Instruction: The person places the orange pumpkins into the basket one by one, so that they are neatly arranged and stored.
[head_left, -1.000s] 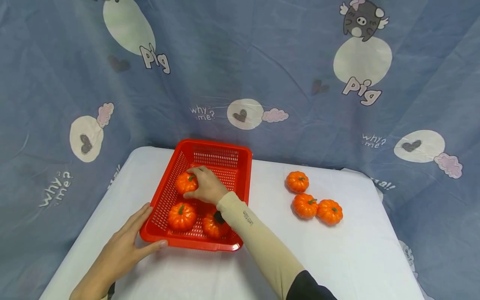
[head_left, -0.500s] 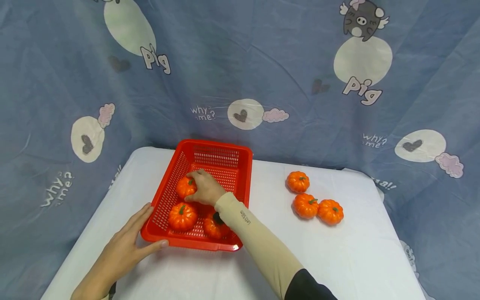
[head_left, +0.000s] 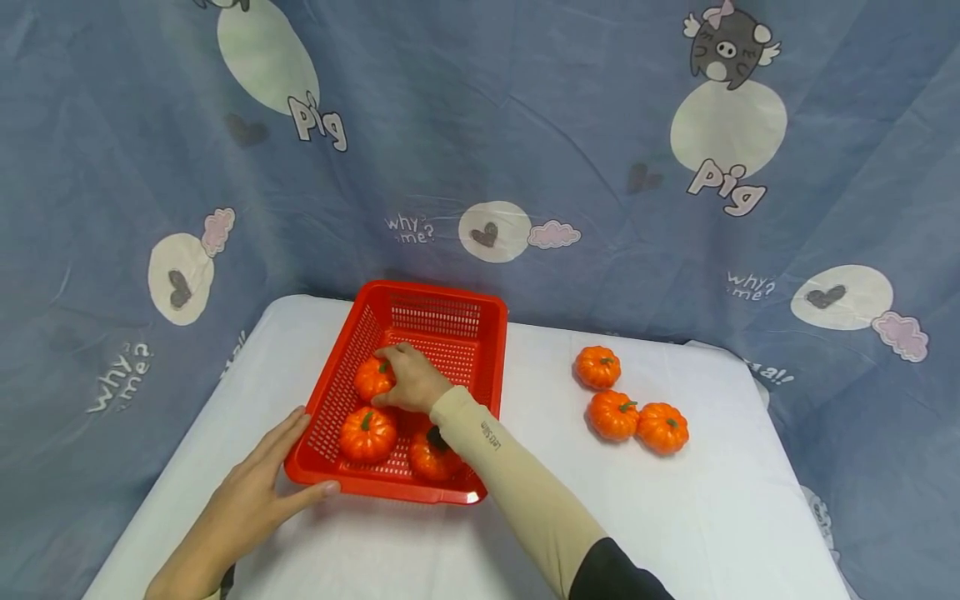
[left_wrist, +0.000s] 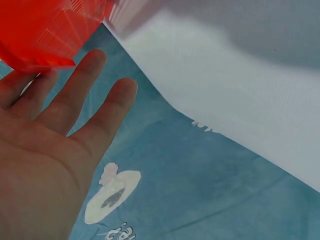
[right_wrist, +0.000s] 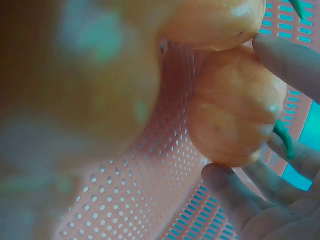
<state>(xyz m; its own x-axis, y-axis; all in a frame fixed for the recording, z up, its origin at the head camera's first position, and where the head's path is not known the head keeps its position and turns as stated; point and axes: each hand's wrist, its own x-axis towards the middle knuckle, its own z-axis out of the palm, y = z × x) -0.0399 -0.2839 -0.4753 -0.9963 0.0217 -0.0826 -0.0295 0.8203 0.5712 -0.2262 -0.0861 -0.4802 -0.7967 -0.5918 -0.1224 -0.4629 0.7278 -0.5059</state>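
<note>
The left hand [head_left: 243,500], fingers straight, is maybe steadying the red basket [head_left: 442,304] while the right hand [head_left: 415,381] is gripping a pumpkin [head_left: 370,379] inside.

Three orange pumpkins [head_left: 367,437] inside red basket [head_left: 435,291]

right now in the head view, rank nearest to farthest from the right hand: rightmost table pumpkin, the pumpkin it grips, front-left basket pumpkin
1. Gripped pumpkin: in the right hand, inside the basket.
2. Front-left pumpkin: in the basket, just below the gripped one in view.
3. Rightmost pumpkin: on the table, right of the basket.
</note>
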